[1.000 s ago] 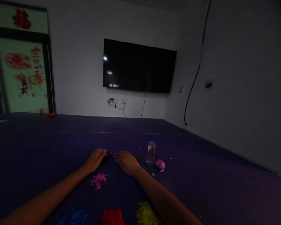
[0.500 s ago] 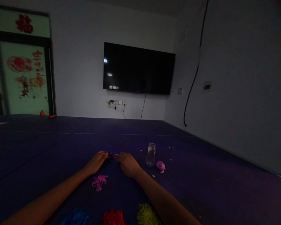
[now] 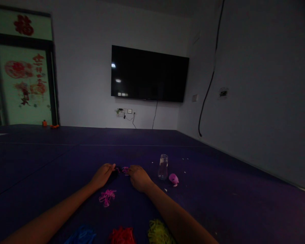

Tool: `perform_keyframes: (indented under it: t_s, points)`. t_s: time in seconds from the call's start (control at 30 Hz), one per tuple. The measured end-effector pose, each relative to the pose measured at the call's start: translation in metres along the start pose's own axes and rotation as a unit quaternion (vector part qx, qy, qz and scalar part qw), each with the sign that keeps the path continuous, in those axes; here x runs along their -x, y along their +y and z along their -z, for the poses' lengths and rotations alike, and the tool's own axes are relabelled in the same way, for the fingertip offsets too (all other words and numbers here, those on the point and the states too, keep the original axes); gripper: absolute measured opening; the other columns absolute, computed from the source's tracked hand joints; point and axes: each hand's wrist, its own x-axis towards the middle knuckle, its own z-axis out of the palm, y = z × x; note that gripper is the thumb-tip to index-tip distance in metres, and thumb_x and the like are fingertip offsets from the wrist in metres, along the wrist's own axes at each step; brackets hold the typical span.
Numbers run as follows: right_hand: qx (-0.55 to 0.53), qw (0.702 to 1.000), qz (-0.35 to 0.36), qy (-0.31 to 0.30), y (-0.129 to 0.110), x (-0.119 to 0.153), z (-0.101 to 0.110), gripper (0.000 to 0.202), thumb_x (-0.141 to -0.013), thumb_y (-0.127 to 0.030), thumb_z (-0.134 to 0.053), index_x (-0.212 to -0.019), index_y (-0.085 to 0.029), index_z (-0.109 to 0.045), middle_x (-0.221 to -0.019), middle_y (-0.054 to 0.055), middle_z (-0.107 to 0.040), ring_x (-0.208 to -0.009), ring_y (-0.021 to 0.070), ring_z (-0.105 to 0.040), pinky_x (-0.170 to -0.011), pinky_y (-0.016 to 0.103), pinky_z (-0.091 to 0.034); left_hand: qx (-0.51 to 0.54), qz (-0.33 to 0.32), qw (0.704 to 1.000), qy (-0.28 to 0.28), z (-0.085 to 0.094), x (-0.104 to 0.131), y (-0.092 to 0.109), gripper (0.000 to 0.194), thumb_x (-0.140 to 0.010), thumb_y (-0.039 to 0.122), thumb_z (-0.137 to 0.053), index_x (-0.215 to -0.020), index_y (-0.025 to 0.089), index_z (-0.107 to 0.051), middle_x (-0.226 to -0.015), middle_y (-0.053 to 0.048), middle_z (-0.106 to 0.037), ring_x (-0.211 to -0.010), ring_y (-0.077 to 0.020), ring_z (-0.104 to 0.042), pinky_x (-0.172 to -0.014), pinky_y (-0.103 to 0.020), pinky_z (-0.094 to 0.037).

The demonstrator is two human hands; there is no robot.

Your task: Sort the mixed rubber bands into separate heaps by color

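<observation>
My left hand [image 3: 103,176] rests on the purple tabletop [image 3: 208,206], with thumb and fingers pinched at a small dark piece [image 3: 118,169] too dim to make out. My right hand [image 3: 139,178] is closed over one end of a small bunch of pink rubber bands [image 3: 125,170], its fingertips partly hidden. The dark piece and the bunch lie between both hands. Nearer to me sits a loose heap of pink rubber bands [image 3: 107,197]. Along the bottom edge are heaps of blue bands [image 3: 81,235], red bands [image 3: 122,236] and yellow-green bands [image 3: 159,232].
Right of my right hand stands a clear bottle [image 3: 163,167], with a pink cap-like piece [image 3: 173,179] beside it. Small white scraps [image 3: 165,189] are scattered nearby. Orange objects [image 3: 44,123] sit at the far left edge. A television [image 3: 149,74] hangs on the wall behind.
My left hand has shifted slightly left, and the gap to the bunch looks a little wider. The right hand stays almost in place. The whole view has drifted slightly.
</observation>
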Motion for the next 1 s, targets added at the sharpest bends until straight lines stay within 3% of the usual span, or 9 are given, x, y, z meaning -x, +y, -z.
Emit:
perform_keyframes:
  t_s: [0.4, 0.7, 0.8, 1.0]
  points:
    - [0.009, 1.0, -0.002, -0.002, 0.0, 0.0, -0.001, 0.032, -0.079, -0.013, -0.039, -0.104, -0.013, -0.058, -0.101, 0.011, -0.06, -0.098, 0.0209, -0.05, -0.086, 0.033, -0.035, 0.122, 0.07, 0.99, 0.025, 0.009, -0.004, 0.003, 0.059, -0.083, 0.054, -0.027, -0.065, 0.02, -0.071, -0.078, -0.005, -0.072, -0.082, -0.023, -0.064, -0.086, -0.035, -0.043]
    - [0.004, 1.0, -0.007, -0.005, -0.002, 0.0, 0.001, 0.034, -0.079, -0.012, -0.037, -0.106, -0.014, -0.058, -0.104, 0.011, -0.06, -0.099, 0.0212, -0.05, -0.088, 0.034, -0.036, 0.244, 0.139, 0.96, 0.018, 0.009, -0.007, -0.009, 0.067, -0.078, 0.065, -0.028, -0.075, 0.013, -0.07, -0.074, -0.009, -0.072, -0.072, -0.023, -0.066, -0.072, -0.034, -0.05]
    - [-0.002, 1.0, -0.005, -0.008, -0.001, 0.0, 0.0, 0.034, -0.078, -0.012, -0.039, -0.106, -0.013, -0.058, -0.105, 0.01, -0.06, -0.101, 0.0214, -0.049, -0.089, 0.034, -0.035, 0.223, 0.138, 0.964, 0.033, 0.008, -0.008, -0.012, 0.068, -0.077, 0.066, -0.028, -0.079, 0.013, -0.069, -0.076, -0.01, -0.071, -0.072, -0.0227, -0.065, -0.07, -0.034, -0.05]
    - [-0.004, 1.0, -0.01, -0.002, -0.001, 0.0, -0.001, 0.036, -0.079, -0.012, -0.038, -0.109, -0.015, -0.057, -0.106, 0.01, -0.059, -0.103, 0.0208, -0.048, -0.09, 0.034, -0.035, 0.067, 0.1, 0.989, 0.086, 0.01, -0.005, -0.009, 0.055, -0.08, 0.057, -0.031, -0.073, 0.017, -0.068, -0.079, -0.008, -0.07, -0.08, -0.0239, -0.063, -0.076, -0.035, -0.046]
